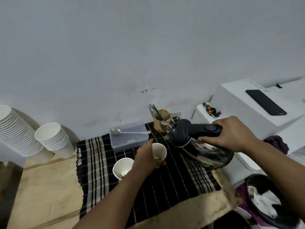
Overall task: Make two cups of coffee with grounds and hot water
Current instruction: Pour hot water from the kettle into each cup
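The wooden desk [46,187] fills the lower half of the view, and a black-and-cream striped cloth [173,187] covers its middle. At nine o'clock two stacks of white paper cups [54,139] lie tipped on their sides against the wall. At three o'clock sits a white box [239,103] with a dark phone [265,102] flat on top.

The glass kettle [204,146] hangs in the air at about two o'clock from the centre of the cloth, tilted with its black lid and spout toward the left. The right hand [229,133] holds it — fingers [206,139] curled tight round the black handle, thumb on top.

At twelve o'clock on the cloth rests a clear lidded plastic box [130,138], with a metal spoon [128,132] lying across its lid. Just to its right, at one o'clock, a brown holder [161,123] stands with cutlery sticking out.

The left hand [146,157] grips one paper cup [158,152] at the centre of the cloth, fingers wrapped round its side, the cup tilted so that its mouth faces the kettle's spout; dark grounds show inside it near the bottom. A second paper cup [123,167] stands upright on the cloth at eight o'clock from the first, just beside the left wrist, with something pale at its bottom.
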